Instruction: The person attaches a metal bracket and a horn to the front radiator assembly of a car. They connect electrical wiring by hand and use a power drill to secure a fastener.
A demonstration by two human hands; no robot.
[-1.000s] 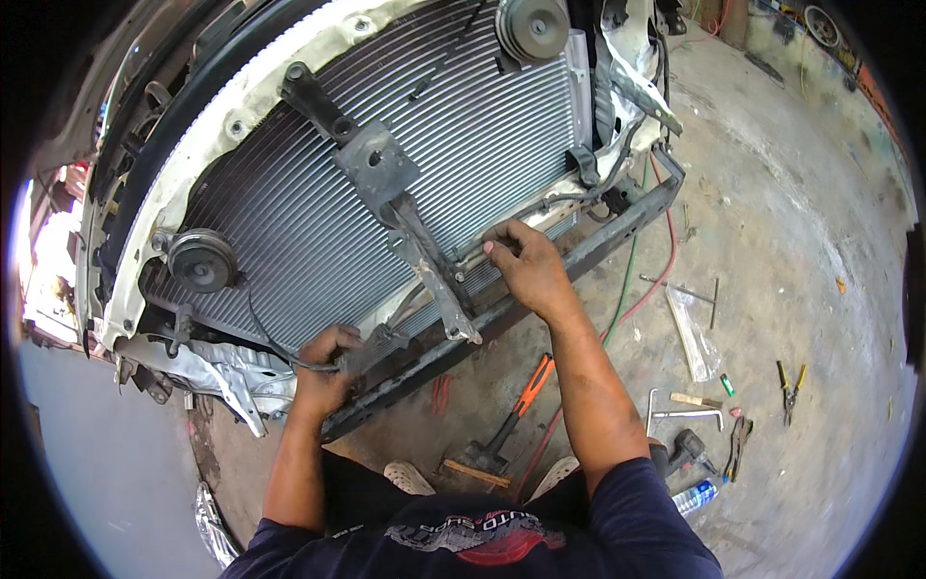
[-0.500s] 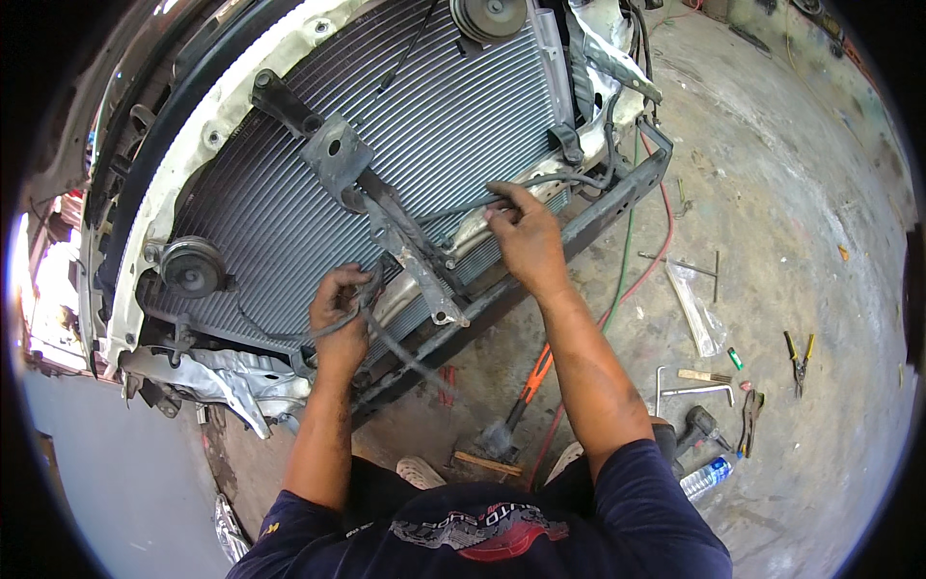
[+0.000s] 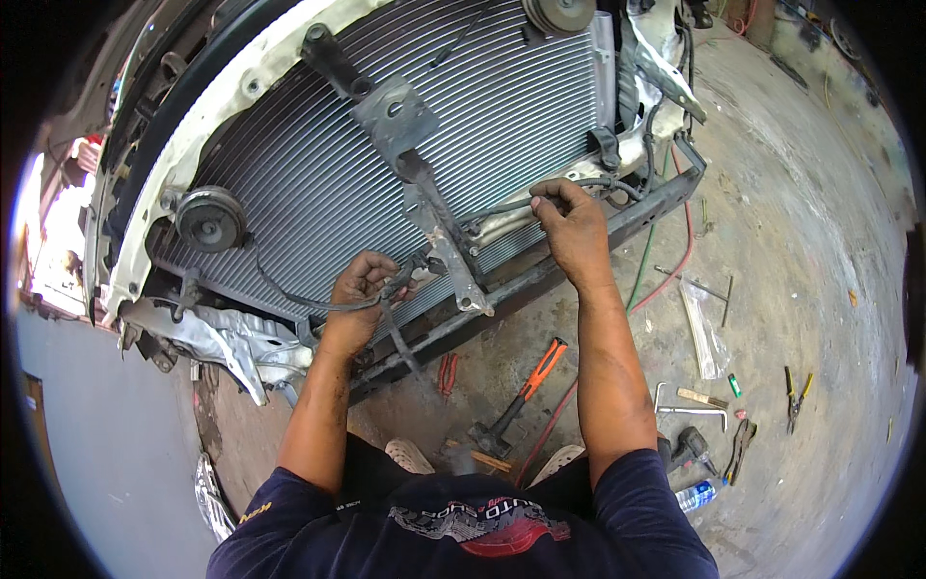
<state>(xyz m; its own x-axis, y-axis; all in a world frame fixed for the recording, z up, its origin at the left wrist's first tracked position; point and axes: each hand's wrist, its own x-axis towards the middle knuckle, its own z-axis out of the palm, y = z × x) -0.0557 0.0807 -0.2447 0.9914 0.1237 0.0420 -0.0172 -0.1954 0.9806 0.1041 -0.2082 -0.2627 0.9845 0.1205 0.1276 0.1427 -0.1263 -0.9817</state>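
A dark wiring harness (image 3: pixel 340 307) runs along the front of a car's bared radiator (image 3: pixel 318 183). My left hand (image 3: pixel 359 294) is closed round a taped part of it, and a loose branch (image 3: pixel 400 347) hangs below. To the right, my right hand (image 3: pixel 579 236) pinches the cable between thumb and fingertips, just in front of the pale lower crossmember (image 3: pixel 502 225). Between my hands a rusty metal bracket (image 3: pixel 449 246) slopes down across the radiator; the harness passes behind it.
A round horn (image 3: pixel 210 220) sits left, another (image 3: pixel 559 12) at the top. Below runs a dark bumper beam (image 3: pixel 521 289). On the concrete lie an orange-handled hammer (image 3: pixel 526 391), red pliers (image 3: pixel 447 374), a lug wrench (image 3: pixel 694 412), cutters (image 3: pixel 797 398), a water bottle (image 3: pixel 696 495) and hoses (image 3: pixel 666 275).
The whole view has shifted, so the car front appears further right. My right hand has moved slightly right along the cable, its fingers now drawn into a pinch. My left hand keeps its hold.
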